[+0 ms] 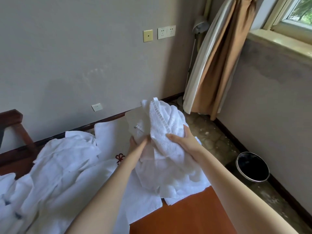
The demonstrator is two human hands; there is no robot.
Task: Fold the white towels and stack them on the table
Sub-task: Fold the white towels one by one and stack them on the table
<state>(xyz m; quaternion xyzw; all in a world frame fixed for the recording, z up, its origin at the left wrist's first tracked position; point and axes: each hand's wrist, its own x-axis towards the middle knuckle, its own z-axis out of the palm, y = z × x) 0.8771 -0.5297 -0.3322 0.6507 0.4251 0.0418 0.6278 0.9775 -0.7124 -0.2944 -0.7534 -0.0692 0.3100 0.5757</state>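
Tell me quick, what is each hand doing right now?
Left hand: grips the white towel, fingers tucked into its folds.
Right hand: holds the same towel, fingers curled over it.

The left arm (108,188) and right arm (236,181) were bare along their whole visible length, from the near edge up to the wrists. Both were slim and smooth. The left hand (137,145) and right hand (181,138) were bare as well; the fingernails were too small to judge.
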